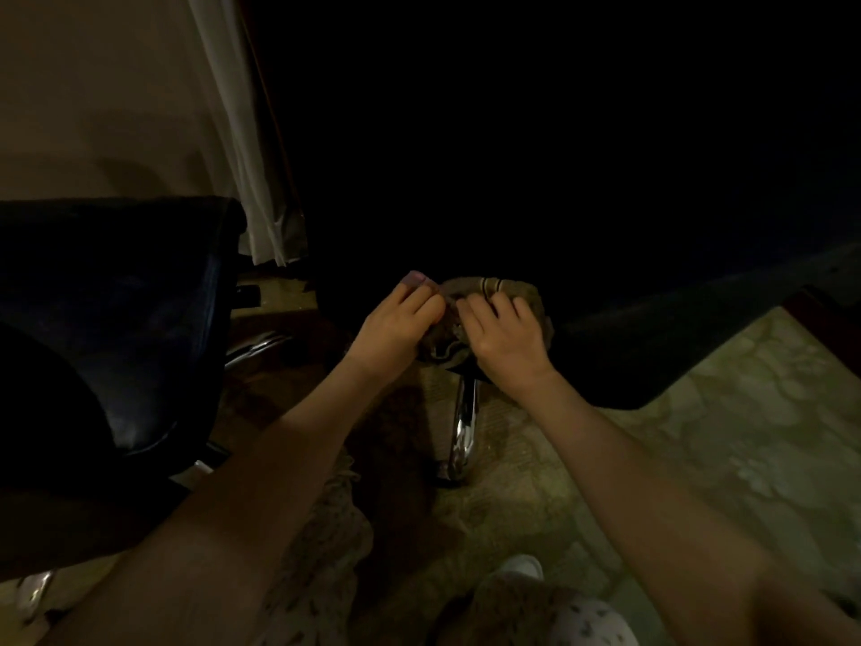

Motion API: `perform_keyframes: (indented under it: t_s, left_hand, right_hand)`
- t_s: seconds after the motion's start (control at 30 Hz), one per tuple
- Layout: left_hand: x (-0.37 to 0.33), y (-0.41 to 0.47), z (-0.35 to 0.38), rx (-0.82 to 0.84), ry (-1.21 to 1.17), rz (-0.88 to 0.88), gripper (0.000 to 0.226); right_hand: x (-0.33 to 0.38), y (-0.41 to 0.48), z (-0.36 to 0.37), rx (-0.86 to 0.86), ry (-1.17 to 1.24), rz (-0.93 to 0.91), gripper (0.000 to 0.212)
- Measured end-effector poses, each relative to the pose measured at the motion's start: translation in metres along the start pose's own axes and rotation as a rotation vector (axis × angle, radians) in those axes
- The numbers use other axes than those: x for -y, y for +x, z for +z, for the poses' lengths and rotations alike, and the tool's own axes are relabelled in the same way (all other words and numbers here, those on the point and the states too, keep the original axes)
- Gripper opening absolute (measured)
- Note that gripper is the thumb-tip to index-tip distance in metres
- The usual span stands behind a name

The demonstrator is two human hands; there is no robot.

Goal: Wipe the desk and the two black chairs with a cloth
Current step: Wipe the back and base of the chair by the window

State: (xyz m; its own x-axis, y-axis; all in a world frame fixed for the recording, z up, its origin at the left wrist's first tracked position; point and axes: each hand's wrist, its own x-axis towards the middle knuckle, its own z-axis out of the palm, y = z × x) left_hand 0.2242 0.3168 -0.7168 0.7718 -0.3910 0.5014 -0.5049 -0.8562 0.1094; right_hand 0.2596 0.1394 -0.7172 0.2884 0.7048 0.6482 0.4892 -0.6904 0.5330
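The brown striped cloth is sitting bunched above a chrome chair leg, against something too dark to identify. The left hand is pinching its edge and the right hand is gripping it with curled fingers, right of a black chair.

Pale white pleated curtain hanging down at upper left, hem ending just above floor. Plain beige wall showing to left of curtain, soft shadow lying across its lower part. Pale green-beige carpet with large leafy pattern spreading across lower right, catching most of the light. Light fabric garment with small dark spots showing at bottom edge. White rounded shoe toe peeking out just above garment, resting on carpet. Upper right sitting in deep darkness, nothing readable there.
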Motion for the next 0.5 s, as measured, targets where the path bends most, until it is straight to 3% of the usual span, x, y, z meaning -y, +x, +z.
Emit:
perform_keyframes:
  t_s: [0.1,0.2,0.27,0.33,0.4,0.5]
  left_hand:
    - [-0.001,-0.012,0.022,0.102,-0.015,-0.026,0.051]
    - [-0.01,-0.018,0.038,0.209,-0.039,-0.092,0.066]
    - [-0.02,-0.016,0.044,0.376,-0.055,-0.168,0.061]
    - [-0.028,-0.016,0.052,0.561,-0.035,-0.201,0.055]
    - [-0.034,-0.016,0.057,0.6,-0.059,-0.2,0.053]
    - [-0.045,-0.014,0.053,0.544,-0.057,-0.169,0.047]
  right_hand:
    - [0.011,-0.022,0.007,0.031,0.047,0.046,0.031]
    - [0.029,-0.037,0.008,0.18,0.089,0.097,0.026]
    - [0.042,-0.05,0.009,0.406,0.161,0.135,0.021]
    - [0.05,-0.061,0.008,0.647,0.265,0.206,0.046]
    - [0.049,-0.068,0.003,0.718,0.34,0.285,0.057]
    - [0.035,-0.069,-0.013,0.695,0.343,0.287,0.055]
